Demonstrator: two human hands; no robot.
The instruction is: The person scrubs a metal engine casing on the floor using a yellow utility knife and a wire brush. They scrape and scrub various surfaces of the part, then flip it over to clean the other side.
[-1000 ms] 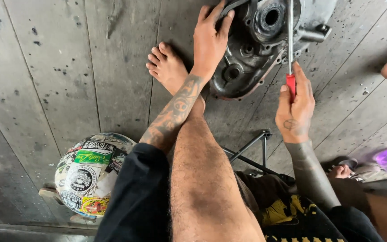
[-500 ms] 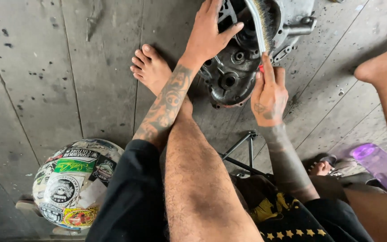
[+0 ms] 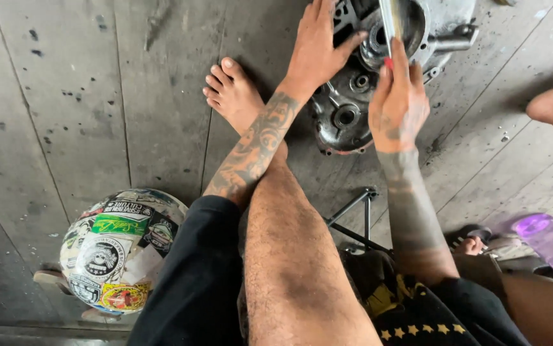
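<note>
Hands: left hand [image 3: 318,48] lies spread on the engine casing [image 3: 353,109], pressing it to the floor [image 3: 97,96]; right hand [image 3: 399,106] is clenched round a red-handled tool [image 3: 388,25] whose shaft points into the casing's round opening.
Casing: grey metal, lying flat on the floor, just beside the bare foot [image 3: 234,96].
Progress: by my judgement, work inside the casing is under way; nothing shows it finished.
Containers: purple bottle [image 3: 549,240] lies at the right, contents not visible.
Around: stickered helmet [image 3: 119,250] at lower left; black metal stand [image 3: 356,224] between the legs.
</note>
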